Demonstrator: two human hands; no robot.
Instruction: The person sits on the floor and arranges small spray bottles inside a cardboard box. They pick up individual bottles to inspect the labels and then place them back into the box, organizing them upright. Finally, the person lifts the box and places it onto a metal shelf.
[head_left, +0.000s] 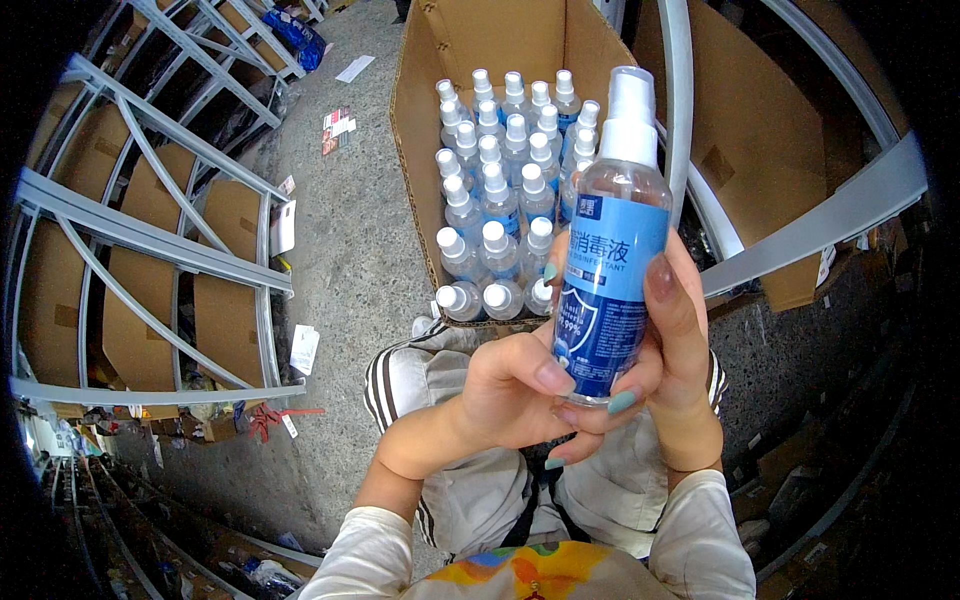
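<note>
A clear spray bottle of disinfectant (611, 292) with a blue printed label and a white capped pump top is held up close before me, slightly tilted. My right hand (675, 322) wraps around it, thumb on the label's right side. At its base, my left hand (517, 382) pinches the lower left edge, thumb in front. Just beyond the bottle, an open cardboard box (416, 172) holds rows of similar upright spray bottles (495, 191) with white tops. The held bottle and my fingers hide part of the box's right side.
Grey metal shelving (150, 225) with cardboard boxes (221, 330) lines the left. On the right, a metal upright (675, 105) and crossbar (817, 225) stand close to the box. Papers (304, 349) and a red strap (266, 421) lie on the concrete floor (345, 247).
</note>
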